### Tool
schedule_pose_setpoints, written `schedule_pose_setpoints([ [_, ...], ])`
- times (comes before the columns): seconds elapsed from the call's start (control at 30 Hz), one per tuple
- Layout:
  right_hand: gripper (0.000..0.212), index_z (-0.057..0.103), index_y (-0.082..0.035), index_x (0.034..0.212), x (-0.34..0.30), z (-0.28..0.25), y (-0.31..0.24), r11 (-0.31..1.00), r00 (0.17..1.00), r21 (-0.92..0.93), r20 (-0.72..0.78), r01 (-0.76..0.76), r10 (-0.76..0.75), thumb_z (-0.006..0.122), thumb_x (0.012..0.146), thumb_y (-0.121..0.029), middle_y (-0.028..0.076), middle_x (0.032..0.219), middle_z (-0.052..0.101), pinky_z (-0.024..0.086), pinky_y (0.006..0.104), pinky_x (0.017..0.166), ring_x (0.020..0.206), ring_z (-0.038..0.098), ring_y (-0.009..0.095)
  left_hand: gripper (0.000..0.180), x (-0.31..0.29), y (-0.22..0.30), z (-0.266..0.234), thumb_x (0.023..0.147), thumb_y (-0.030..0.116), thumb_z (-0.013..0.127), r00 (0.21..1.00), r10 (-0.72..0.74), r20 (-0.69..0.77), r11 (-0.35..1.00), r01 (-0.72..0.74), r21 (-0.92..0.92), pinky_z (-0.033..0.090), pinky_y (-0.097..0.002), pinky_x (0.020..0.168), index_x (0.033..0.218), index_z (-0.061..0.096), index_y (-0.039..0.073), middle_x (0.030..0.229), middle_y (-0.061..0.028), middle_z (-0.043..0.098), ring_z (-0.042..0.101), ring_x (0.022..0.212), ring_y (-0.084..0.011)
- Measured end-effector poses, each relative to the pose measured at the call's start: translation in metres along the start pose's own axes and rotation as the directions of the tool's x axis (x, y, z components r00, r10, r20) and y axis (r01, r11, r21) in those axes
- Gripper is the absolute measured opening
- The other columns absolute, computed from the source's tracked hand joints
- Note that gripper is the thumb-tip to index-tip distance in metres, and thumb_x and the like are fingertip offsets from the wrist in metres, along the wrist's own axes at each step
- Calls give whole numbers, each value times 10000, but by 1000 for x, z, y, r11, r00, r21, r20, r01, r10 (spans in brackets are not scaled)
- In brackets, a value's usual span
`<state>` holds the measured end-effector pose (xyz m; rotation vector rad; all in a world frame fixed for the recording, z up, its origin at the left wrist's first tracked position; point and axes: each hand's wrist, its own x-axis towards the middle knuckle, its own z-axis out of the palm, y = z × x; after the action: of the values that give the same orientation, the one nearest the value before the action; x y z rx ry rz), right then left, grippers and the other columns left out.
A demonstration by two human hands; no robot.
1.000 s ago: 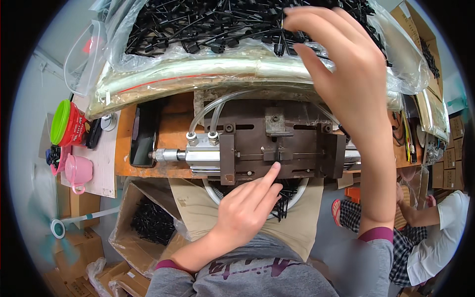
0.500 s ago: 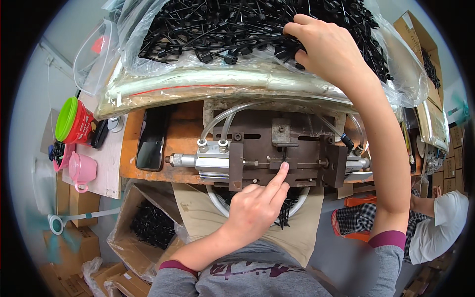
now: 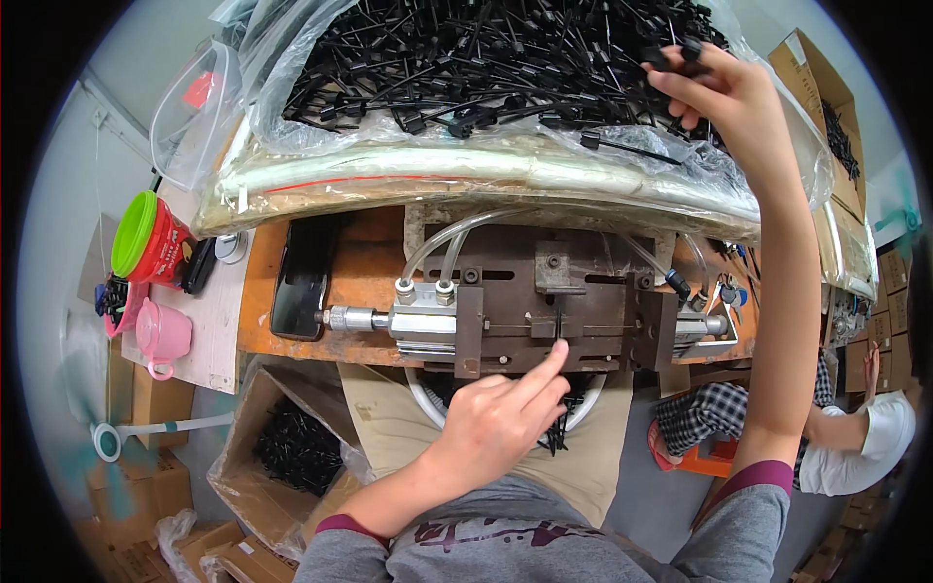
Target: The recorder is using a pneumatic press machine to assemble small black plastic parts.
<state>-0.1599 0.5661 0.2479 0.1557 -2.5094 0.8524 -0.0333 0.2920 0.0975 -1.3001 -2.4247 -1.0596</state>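
Observation:
My right hand [image 3: 724, 92] is raised at the far right over a heap of black plastic pieces [image 3: 466, 68] with blocky heads and thin stems. Between its thumb and fingers are dark blurred pieces [image 3: 675, 56] of the same sort; how many, I cannot tell. My left hand [image 3: 501, 418] is over the near edge of a brown metal fixture [image 3: 505, 262], index finger stretched out and the other fingers curled. That fingertip lies just below a small slotted block [image 3: 544, 325] at the fixture's middle. Black stems [image 3: 557, 437] show beside the curled fingers; whether the hand touches them is unclear.
Silver air cylinders [image 3: 424, 325] with clear hoses flank the fixture. A black phone [image 3: 299, 282] lies to the left, beyond it a pink cup [image 3: 163, 335] and a red tub [image 3: 155, 243]. A carton [image 3: 233, 466] of black pieces stands below. Another person [image 3: 855, 442] sits at the right.
My right hand has moved right across the heap and lifted, now with black pieces in its fingers. My left fingertip has drawn slightly back toward me from the slotted block.

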Motion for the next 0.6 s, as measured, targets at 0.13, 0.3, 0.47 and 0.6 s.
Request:
schedule_pose_setpoints([
  [0.13,125,674,48,925,-56,9,-12,974,983,206,-173,97,-62,664,862,-59,74,840,696,509,230,610,648,645,103,429,-4,10,-21,688,243,828,1000,-8,19,976,12,-218,499,-225,525,1041,683,46,1219,-106,649,609,587,-127],
  [0.3,457,719,-32,1047,-141,46,-45,913,918,-160,-78,375,-390,630,627,122,112,893,601,543,302,697,778,648,226,630,11,10,-32,659,117,862,965,-187,-182,854,69,-516,579,-243,641,1223,608,-2,1182,-168,643,680,806,-150],
  [0.47,411,689,112,974,-181,68,-50,778,789,-174,-4,604,-614,658,599,-53,166,910,641,572,305,609,685,656,241,467,16,11,-32,656,35,839,967,-78,-241,909,-30,-416,572,-273,701,1095,684,3,1035,-132,686,676,875,-204],
  [0.6,380,690,94,982,-192,68,-45,857,860,-119,-31,502,-509,668,613,5,180,940,667,584,320,639,754,686,262,395,10,17,-27,626,47,849,965,-160,-209,928,74,-365,549,-286,668,996,716,9,909,-93,678,655,796,-208],
])
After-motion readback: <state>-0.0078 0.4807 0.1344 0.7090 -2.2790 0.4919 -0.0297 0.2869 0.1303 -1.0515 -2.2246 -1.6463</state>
